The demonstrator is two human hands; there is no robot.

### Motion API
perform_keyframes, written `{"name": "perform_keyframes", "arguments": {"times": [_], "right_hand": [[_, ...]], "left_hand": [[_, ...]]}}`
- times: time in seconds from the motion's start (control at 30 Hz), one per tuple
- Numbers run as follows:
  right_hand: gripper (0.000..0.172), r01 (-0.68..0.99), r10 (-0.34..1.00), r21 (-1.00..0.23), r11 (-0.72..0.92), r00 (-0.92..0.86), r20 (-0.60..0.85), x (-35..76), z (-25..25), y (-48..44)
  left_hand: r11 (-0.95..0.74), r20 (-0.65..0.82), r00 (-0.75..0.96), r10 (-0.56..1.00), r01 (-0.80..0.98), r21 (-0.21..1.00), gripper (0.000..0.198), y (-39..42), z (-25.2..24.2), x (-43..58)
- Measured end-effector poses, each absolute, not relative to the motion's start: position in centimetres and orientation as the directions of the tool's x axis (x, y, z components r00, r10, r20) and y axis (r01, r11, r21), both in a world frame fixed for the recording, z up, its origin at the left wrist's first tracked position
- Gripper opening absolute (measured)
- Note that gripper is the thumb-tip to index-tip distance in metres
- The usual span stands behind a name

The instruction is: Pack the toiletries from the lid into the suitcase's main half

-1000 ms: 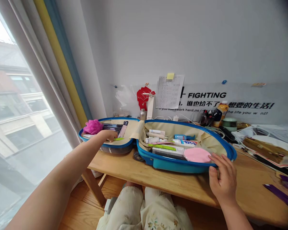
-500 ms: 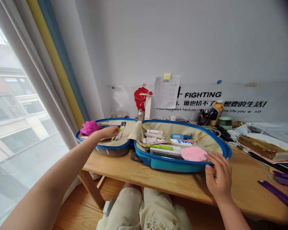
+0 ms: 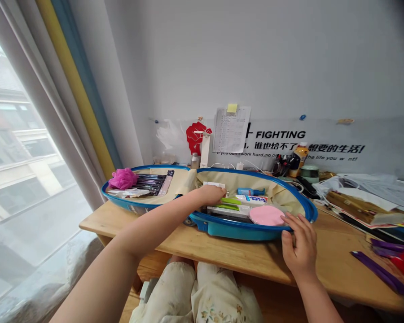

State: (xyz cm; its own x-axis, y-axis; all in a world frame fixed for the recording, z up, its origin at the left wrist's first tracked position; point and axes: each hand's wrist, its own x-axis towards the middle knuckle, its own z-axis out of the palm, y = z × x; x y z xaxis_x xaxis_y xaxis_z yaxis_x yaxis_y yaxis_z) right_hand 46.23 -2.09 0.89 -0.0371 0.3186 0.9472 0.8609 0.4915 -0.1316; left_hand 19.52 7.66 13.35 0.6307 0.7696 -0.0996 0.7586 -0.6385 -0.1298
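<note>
An open blue suitcase point(image 3: 242, 232) lies on the wooden desk, both halves facing up. My left hand point(image 3: 213, 195) reaches into the right half, fingers closed on a slim bright green stick point(image 3: 231, 200). Just below it lies a similar green item point(image 3: 227, 207). Around them are a toothpaste tube point(image 3: 252, 198), a blue bottle point(image 3: 251, 191) and a white tube point(image 3: 213, 184). At the suitcase's front right rim, my right hand point(image 3: 301, 244) is open, fingertips beside a round pink pad point(image 3: 265, 215). The left half holds a magenta bath puff point(image 3: 123, 178) and a dark packaged set point(image 3: 151, 183).
Papers and a brown folder point(image 3: 350, 204) are piled on the desk's right side, with purple strips point(image 3: 380, 272) nearer the front edge. Behind the suitcase stand an orange-capped bottle point(image 3: 299, 159) and a green jar point(image 3: 309, 172). A curtain point(image 3: 70, 85) hangs at the left.
My left hand has moved right, from the suitcase's left half into the right half, carrying the green stick. My right hand stays at the rim. The view has shifted slightly.
</note>
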Motion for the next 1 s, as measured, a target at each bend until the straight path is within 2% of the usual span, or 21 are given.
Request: {"name": "perform_keyframes", "arguments": {"times": [0.23,0.33,0.43,0.53,0.67,0.83,0.93,1.0], "right_hand": [[0.033,0.868,0.334,-0.122,0.482,-0.054,0.941,46.3,0.8,-2.0],[0.032,0.871,0.314,-0.107,0.479,-0.056,0.948,46.2,0.8,-2.0],[0.032,0.867,0.311,-0.113,0.485,-0.050,0.949,46.2,0.8,-1.9],[0.031,0.865,0.328,-0.131,0.485,-0.041,0.944,46.4,0.8,-1.9],[0.031,0.872,0.324,-0.123,0.473,-0.042,0.945,46.4,0.8,-1.8],[0.031,0.875,0.279,-0.073,0.478,-0.073,0.957,46.2,1.0,-1.7],[0.032,0.881,0.281,-0.064,0.469,-0.080,0.956,46.3,1.0,-1.7],[0.032,0.884,0.292,-0.070,0.463,-0.078,0.953,46.3,0.9,-1.7]], "left_hand": [[-0.630,-0.075,0.628,0.775,0.757,-0.173,0.036,8.5,11.8,19.9],[-0.644,0.004,0.652,0.759,0.751,-0.142,0.035,7.8,12.9,18.5],[-0.603,0.146,0.614,0.776,0.789,-0.117,0.030,7.4,14.0,15.3],[-0.430,0.258,0.437,0.862,0.899,-0.085,0.033,7.7,14.6,10.2],[-0.095,0.261,0.109,0.959,0.993,-0.068,0.037,8.4,14.8,2.2],[0.348,0.299,-0.333,0.894,0.937,0.001,0.046,7.9,14.9,-6.3],[0.489,0.298,-0.478,0.826,0.871,0.040,0.060,7.5,14.3,-9.7],[0.482,0.244,-0.477,0.844,0.875,0.044,0.067,7.4,13.7,-11.3]]}}
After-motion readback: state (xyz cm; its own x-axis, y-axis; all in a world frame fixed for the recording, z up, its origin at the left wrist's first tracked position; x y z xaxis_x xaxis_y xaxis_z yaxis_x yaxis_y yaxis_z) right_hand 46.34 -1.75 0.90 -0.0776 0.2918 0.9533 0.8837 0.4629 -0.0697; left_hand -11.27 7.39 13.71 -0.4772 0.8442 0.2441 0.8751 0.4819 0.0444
